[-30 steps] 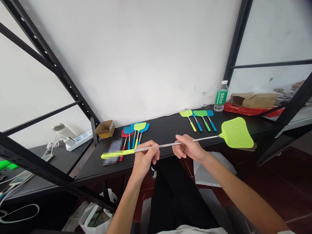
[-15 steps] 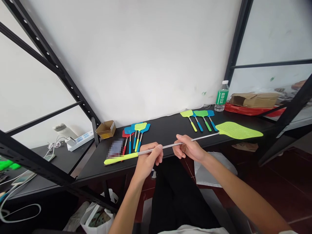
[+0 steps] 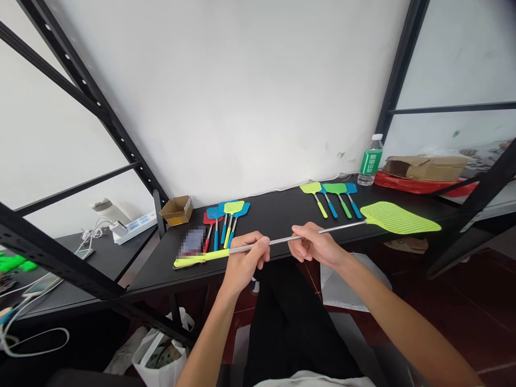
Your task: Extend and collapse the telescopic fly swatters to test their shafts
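Observation:
A yellow-green fly swatter (image 3: 403, 218) with a long metal rod lies across both my hands, its perforated head out to the right and its handle to the left. My left hand (image 3: 248, 258) is closed around the rod beside the handle. Further along, my right hand (image 3: 316, 244) pinches the thinner part of the rod between thumb and fingers. Beyond the left hand, several short swatters in blue, red and yellow-green (image 3: 234, 207) lie on the black table (image 3: 270, 215). Another row, with a green swatter (image 3: 335, 188), lies at the back right.
A small open cardboard box (image 3: 176, 210) and a pixelated flat object (image 3: 192, 242) are on the table's left. A water bottle (image 3: 371, 161) stands at the back right, near a larger carton (image 3: 427, 167). Black metal posts (image 3: 397, 70) rise at both sides; a power strip (image 3: 135, 228) lies left.
Both hands keep their grip on the fly swatter, almost still. The whole view has shifted slightly, and the swatter's head appears a little further right.

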`<state>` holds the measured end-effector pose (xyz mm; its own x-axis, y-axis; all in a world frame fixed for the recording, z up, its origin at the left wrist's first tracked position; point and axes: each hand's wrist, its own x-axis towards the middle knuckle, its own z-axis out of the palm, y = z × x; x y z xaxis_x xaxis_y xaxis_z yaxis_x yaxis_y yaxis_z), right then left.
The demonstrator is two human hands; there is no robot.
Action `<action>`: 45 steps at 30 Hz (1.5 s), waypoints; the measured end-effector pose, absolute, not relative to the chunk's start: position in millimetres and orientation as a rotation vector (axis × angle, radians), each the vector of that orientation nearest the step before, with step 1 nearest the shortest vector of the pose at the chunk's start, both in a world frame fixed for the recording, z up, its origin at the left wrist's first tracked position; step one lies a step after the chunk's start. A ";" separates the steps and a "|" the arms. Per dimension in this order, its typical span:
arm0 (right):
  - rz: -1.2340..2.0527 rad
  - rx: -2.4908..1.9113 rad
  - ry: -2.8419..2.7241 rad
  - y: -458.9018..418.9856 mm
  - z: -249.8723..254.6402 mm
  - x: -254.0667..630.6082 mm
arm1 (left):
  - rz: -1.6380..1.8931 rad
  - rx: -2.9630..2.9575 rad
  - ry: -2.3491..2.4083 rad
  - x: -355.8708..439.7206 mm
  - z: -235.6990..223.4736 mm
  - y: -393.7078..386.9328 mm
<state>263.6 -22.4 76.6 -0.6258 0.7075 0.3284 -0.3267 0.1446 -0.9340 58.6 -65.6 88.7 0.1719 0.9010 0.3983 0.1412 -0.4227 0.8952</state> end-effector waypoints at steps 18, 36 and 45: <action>1.259 -0.450 -1.971 -22.7 90.1 288.3 | 1.430 1.315 0.983 63.6 90.7 -64.1; 1.317 -0.397 -1.813 -20.3 90.6 291.9 | 1.341 1.378 0.883 67.9 92.4 -70.6; 1.383 -0.312 -1.646 -13.7 85.6 289.4 | 1.032 1.575 0.864 67.3 103.7 -73.6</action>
